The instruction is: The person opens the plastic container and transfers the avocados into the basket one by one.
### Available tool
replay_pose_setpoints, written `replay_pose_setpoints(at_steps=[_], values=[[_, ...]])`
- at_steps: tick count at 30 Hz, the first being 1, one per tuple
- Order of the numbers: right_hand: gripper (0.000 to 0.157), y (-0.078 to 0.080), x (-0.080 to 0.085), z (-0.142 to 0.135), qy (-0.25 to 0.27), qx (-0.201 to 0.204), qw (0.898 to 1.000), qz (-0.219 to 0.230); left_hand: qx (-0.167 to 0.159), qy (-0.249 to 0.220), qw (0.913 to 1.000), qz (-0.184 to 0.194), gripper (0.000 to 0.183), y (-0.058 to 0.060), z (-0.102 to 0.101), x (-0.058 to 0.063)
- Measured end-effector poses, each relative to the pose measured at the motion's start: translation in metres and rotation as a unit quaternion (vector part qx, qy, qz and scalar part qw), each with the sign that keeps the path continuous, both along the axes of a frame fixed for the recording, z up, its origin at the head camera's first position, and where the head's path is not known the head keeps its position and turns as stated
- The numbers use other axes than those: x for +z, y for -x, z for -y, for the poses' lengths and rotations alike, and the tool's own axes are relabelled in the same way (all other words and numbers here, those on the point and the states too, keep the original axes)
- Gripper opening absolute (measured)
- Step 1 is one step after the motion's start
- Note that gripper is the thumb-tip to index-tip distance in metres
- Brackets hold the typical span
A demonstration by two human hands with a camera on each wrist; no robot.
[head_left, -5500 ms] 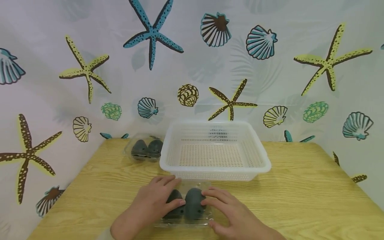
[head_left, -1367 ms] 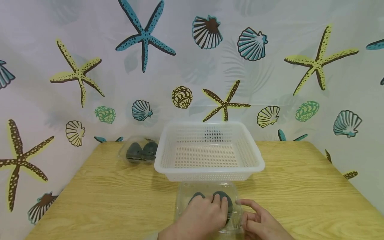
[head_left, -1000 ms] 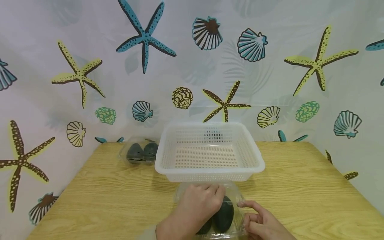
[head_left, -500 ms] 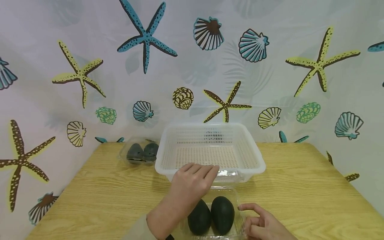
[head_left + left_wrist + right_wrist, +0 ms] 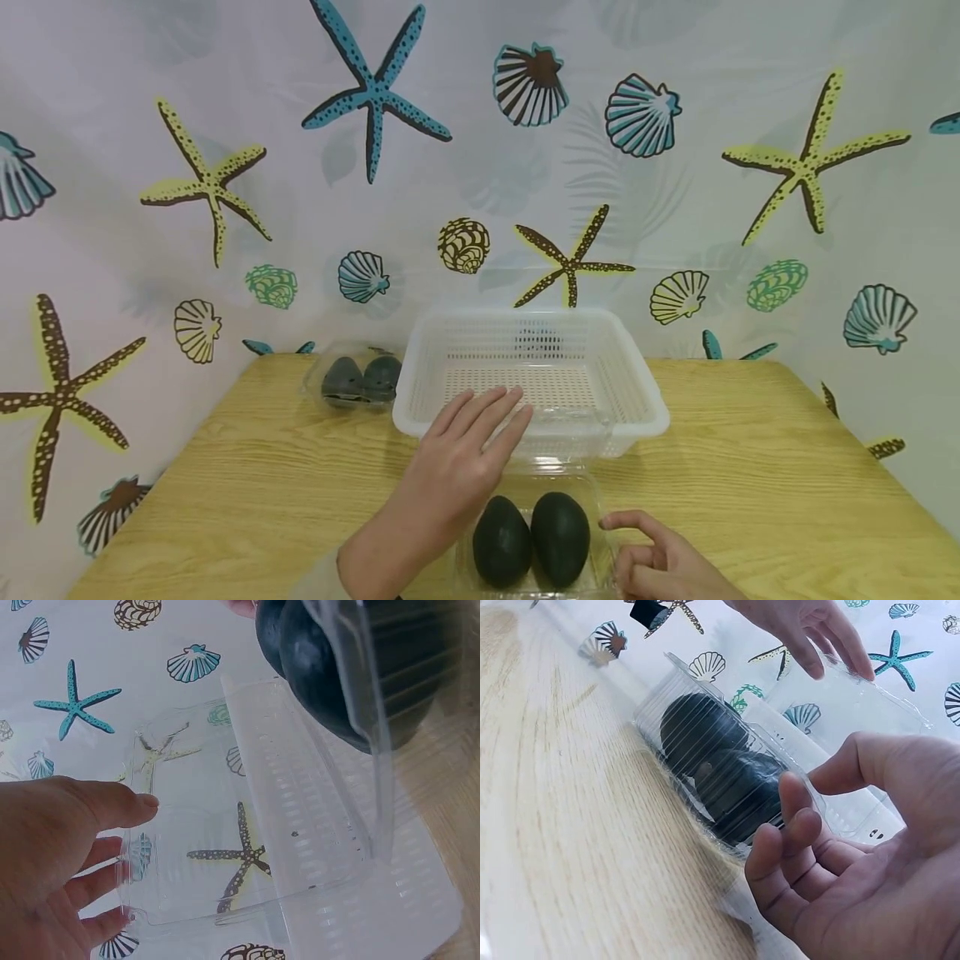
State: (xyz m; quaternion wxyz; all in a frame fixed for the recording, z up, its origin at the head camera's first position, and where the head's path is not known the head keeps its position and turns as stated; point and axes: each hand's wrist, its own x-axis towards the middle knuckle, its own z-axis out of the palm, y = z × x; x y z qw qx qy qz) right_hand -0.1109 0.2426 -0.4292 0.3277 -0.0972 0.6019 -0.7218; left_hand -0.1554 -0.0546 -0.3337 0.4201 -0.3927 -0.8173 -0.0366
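Two dark, smooth avocados [image 5: 560,540] lie side by side in an opened clear plastic clamshell box [image 5: 551,481] near the table's front. Its transparent lid [image 5: 573,423] is folded back toward the white basket, overlapping its front rim in the head view. My left hand [image 5: 457,458] is at the lid's left edge, fingers extended and apart; in the left wrist view, the thumb [image 5: 135,810] and fingers are beside that edge. At the box's right side, my right hand [image 5: 663,558] holds the rim with bent fingers [image 5: 799,802].
Behind the box stands a white perforated basket [image 5: 654,412]. A second clear box [image 5: 309,385] with two more avocados [image 5: 343,379] sits at its left on the wood-grain table [image 5: 247,483]. A curtain with starfish and shells [image 5: 420,208] hangs behind.
The box slid right from between both hands. The left hand then raised the lid and swung it back toward the basket, uncovering the avocados, and its fingers straightened. The right hand stayed at the rim.
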Motion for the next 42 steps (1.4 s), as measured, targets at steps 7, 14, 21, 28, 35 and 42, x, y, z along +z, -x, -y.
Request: replay_pose_setpoints(at_steps=[7,14,21,28,35,42], values=[[0.046,-0.001,0.002,-0.001,0.012,0.014,1.0,0.011,-0.043,-0.005,0.999,-0.002,0.052,-0.002,0.011,-0.003],[0.046,-0.002,0.001,-0.006,0.012,0.039,0.999,-0.016,-0.058,-0.004,0.9982,-0.015,0.05,-0.001,0.02,-0.008],[0.048,0.0,-0.001,-0.012,0.073,0.113,0.991,0.006,-0.102,-0.028,0.9941,0.025,0.045,-0.005,0.025,-0.016],[0.061,0.001,-0.011,-0.015,0.097,0.157,0.983,-0.015,-0.125,-0.02,0.9843,0.123,0.041,-0.006,0.034,-0.037],[0.061,0.0,-0.005,-0.015,0.078,0.153,0.984,-0.047,-0.135,0.07,0.9391,0.308,0.08,-0.01,0.051,-0.051],[0.062,-0.002,0.018,-0.006,-0.155,0.029,0.97,-0.184,-0.134,0.079,0.8846,0.439,0.099,-0.011,0.057,-0.052]])
